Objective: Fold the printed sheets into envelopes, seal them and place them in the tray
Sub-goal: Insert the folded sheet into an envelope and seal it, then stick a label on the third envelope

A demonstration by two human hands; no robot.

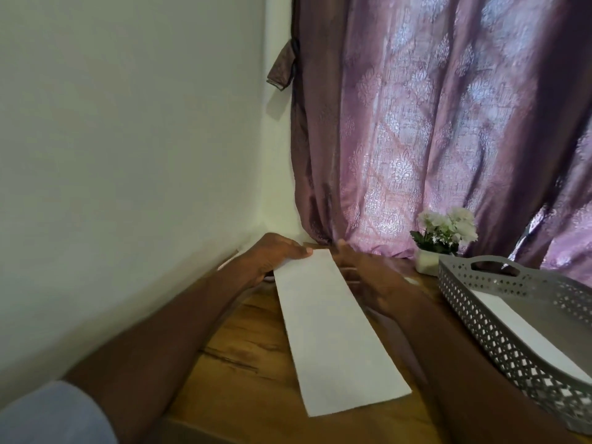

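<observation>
— What is at the centre of the frame?

— A long white folded sheet (333,328), lying lengthwise on a wooden tabletop (243,341) and running from the person's forearms toward the far corner of the room. Its face looks blank; any print is too faint to make out.

— And the hands?

— The left hand (275,254) pinches the sheet's far left corner, thumb on top and fingers curled beneath the edge. The right hand (365,277) lies along the sheet's right edge near the far end, its fingers reaching to the far right corner. It is blurred, so whether those fingers grip the paper or merely rest against it cannot be told.

— Where does the tray stand?

— A grey perforated tray (480,322) with a cut-out handle sits on the tabletop to the right, just beside the right forearm. One white folded paper (525,334) already lies flat inside it.

— Anything else in view?

— A small white pot of pale flowers (443,233) stands beyond the tray, in front of a patterned purple curtain (448,123). A plain white wall (128,139) fills the left side, and a light blue sleeve (54,415) shows at the lower left corner.
</observation>
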